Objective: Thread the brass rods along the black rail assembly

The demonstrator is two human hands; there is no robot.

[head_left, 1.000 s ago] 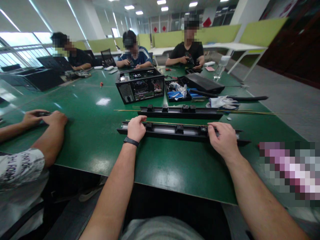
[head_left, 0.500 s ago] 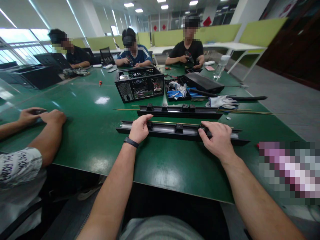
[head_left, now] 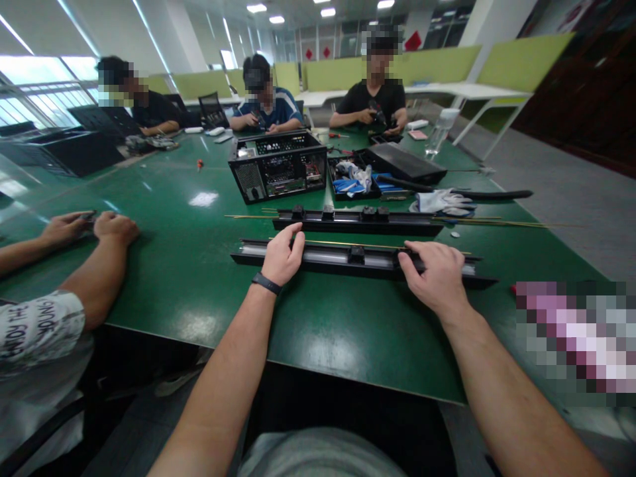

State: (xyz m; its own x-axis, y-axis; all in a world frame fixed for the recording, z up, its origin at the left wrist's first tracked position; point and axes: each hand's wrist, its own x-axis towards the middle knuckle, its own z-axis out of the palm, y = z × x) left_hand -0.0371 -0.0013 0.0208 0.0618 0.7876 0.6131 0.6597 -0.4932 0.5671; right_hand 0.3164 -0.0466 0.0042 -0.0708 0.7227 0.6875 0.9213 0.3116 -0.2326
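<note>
A long black channel rail (head_left: 328,266) lies on the green table in front of me, with a pale strip inside and small black blocks set along it. My left hand (head_left: 284,257), a dark band at its wrist, closes over the left part of the rail, covering the block there. Toward the right end, my right hand (head_left: 438,273) grips another black block (head_left: 400,257) between thumb and fingers. A third block (head_left: 356,254) sits between the hands. A thin brass-coloured rod (head_left: 338,243) runs along the rail's far side.
Behind lies a second black rail (head_left: 358,222) with blocks and thin rods. Farther back are an open computer case (head_left: 278,169), a tray of gloves (head_left: 352,180), white gloves (head_left: 442,202) and a clear bottle (head_left: 440,136). A neighbour's hands (head_left: 92,227) work at left; several people sit across.
My left hand has shifted slightly right along the rail, covering the block that showed beside it. My right hand is almost unchanged. The neighbour's hands at left have moved a little.
</note>
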